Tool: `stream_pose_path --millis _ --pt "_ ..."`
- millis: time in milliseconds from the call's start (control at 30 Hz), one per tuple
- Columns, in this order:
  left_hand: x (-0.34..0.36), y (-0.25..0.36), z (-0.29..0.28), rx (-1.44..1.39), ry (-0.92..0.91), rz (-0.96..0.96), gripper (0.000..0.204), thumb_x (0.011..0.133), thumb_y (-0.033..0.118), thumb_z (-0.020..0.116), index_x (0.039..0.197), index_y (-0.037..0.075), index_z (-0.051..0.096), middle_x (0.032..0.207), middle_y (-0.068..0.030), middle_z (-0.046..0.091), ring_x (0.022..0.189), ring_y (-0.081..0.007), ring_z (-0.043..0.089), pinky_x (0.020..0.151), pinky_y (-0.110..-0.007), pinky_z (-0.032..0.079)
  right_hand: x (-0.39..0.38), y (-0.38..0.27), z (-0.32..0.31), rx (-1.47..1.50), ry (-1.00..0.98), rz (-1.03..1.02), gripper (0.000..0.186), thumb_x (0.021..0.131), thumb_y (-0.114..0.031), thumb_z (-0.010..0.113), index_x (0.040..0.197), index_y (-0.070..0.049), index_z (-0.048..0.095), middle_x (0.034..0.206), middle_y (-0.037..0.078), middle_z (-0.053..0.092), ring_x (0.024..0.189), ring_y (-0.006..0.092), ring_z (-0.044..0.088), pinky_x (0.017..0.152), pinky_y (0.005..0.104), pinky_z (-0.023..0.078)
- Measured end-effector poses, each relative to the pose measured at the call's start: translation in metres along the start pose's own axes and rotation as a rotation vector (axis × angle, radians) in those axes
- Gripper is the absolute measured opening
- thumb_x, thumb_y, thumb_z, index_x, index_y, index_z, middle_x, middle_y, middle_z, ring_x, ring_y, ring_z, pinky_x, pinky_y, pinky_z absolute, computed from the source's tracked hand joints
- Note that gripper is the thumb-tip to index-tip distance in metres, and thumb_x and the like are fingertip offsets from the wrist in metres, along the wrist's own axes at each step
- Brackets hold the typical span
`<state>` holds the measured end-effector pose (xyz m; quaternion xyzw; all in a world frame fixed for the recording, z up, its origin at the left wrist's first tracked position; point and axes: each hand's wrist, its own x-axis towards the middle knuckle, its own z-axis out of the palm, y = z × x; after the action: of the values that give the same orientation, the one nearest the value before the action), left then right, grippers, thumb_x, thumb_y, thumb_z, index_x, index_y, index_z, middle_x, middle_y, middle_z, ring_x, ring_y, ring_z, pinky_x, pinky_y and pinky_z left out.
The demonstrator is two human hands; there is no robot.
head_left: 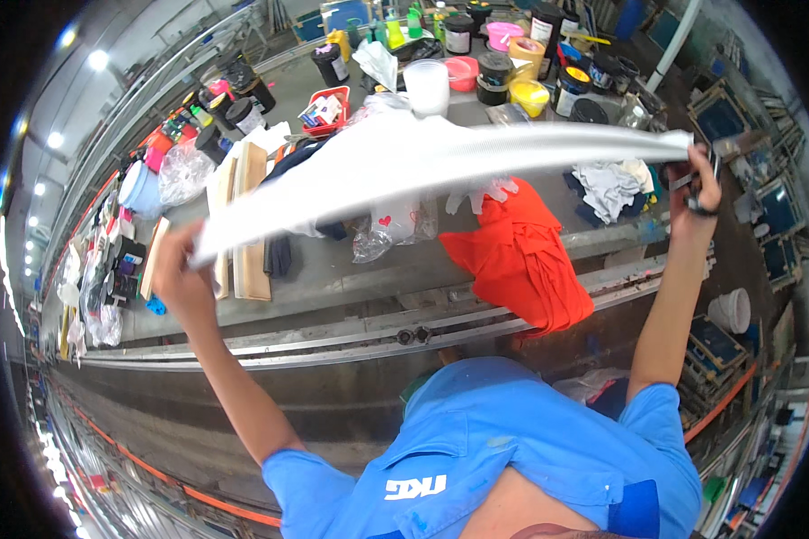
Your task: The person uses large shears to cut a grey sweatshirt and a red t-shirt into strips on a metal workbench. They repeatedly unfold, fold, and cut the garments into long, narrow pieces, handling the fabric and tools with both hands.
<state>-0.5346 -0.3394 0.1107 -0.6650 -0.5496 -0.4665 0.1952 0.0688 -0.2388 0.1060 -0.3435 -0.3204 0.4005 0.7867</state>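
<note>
My left hand (180, 269) grips the left end of a long piece of white fabric (440, 162), stretched across the view and blurred along its lower edge. At the other end, my right hand (697, 180) is closed on the fabric's corner; some dark item sits at its fingers, too unclear to name. Below the fabric a crumpled red cloth (521, 260) lies on the long grey table (351, 305), beside a clear bag (377, 234) with a red heart. Wooden boards (256, 278) lie near my left hand.
Jars, tubs and bottles (494, 76) crowd the table's far side, with a red tray (328, 112). Pale and dark garments (607, 189) lie on the right. A metal rail (351, 350) runs along the near edge. Framed screens (724, 121) and a white bucket (728, 310) stand at the right.
</note>
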Motion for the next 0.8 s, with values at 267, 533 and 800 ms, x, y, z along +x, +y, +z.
stream_pose_path --millis 267,533,800 --pt "-0.231 0.019 0.027 0.056 -0.313 -0.626 0.043 0.065 -0.012 0.051 0.099 0.003 0.072 0.063 -0.0042 0.045 0.056 -0.0126 0.039 0.052 -0.029 0.034 -0.134 0.033 -0.133 -0.347 0.412 0.245 0.020 0.077 -0.010 0.073 0.095 -0.013 0.065 0.083 -0.004 0.062 0.064 0.0058 0.057 0.048 0.0163 0.040" --pt "-0.322 0.077 0.027 -0.243 -0.176 -1.120 0.018 0.091 -0.004 0.047 0.108 0.001 0.053 0.070 0.0027 0.052 0.060 -0.0033 0.044 0.056 -0.017 0.037 -0.209 0.061 -0.226 -0.343 0.579 0.505 0.018 0.075 -0.004 0.075 0.089 -0.008 0.063 0.072 0.001 0.058 0.061 0.0151 0.058 0.050 0.0274 0.046" --pt "-0.254 0.002 0.083 -0.356 0.049 -0.921 0.021 0.088 -0.006 0.056 0.109 -0.002 0.054 0.097 -0.0080 0.060 0.090 -0.0140 0.059 0.083 -0.027 0.048 -0.122 0.123 -0.178 -0.233 0.481 0.398 0.017 0.077 -0.008 0.076 0.086 -0.009 0.062 0.076 0.000 0.061 0.065 0.0099 0.059 0.049 0.0223 0.040"
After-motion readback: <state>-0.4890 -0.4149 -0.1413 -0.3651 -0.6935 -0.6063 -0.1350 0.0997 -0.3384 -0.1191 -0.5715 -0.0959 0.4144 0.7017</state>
